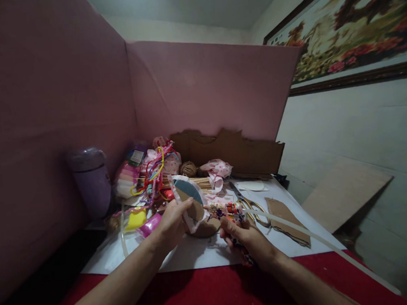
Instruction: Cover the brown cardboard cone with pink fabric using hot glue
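My left hand (176,218) grips a round cardboard piece (190,201) by its left side, thumb across its face. Pale fabric is folded around the rim, and the upper part of the face looks blue-grey. In my right hand (243,236) is a glue gun (229,210) with a colourful patterned body, my fingers wrapped round its handle. Its nozzle points left, close to the right edge of the cardboard piece; whether they touch I cannot tell. From its back a long whitish glue stick (316,237) runs out to the lower right.
Gold-handled scissors (259,211) and a brown cardboard strip (288,221) lie to the right. Behind are wooden sticks (202,183), a twine ball (188,168), pink fabric (217,170) and coloured pipe cleaners (157,163). A purple tumbler (91,185) stands left. Pink panels (201,87) enclose the back and left.
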`<control>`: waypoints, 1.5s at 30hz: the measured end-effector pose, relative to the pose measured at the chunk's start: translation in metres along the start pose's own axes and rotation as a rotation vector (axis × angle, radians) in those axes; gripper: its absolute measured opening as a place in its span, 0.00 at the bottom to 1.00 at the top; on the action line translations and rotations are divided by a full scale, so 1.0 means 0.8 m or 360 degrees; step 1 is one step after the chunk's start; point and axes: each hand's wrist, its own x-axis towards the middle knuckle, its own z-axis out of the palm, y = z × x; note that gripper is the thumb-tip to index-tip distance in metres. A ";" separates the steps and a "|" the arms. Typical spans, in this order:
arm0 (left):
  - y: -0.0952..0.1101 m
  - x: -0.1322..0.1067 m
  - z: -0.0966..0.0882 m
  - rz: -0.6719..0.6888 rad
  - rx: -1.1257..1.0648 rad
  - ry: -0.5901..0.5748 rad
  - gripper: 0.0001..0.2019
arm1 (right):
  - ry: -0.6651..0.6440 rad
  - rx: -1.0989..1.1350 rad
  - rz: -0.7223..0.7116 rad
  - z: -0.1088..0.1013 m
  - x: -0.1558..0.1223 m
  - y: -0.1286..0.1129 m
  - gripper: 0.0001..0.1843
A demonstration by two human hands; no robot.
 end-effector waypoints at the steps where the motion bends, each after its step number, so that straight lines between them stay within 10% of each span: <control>1: 0.000 0.000 -0.001 -0.0001 0.0000 -0.0008 0.08 | -0.0002 -0.0001 0.0001 0.000 0.000 0.000 0.30; 45: 0.002 -0.007 0.006 0.0060 -0.0014 -0.0114 0.08 | -0.0036 -0.0039 0.0063 0.001 -0.003 -0.004 0.32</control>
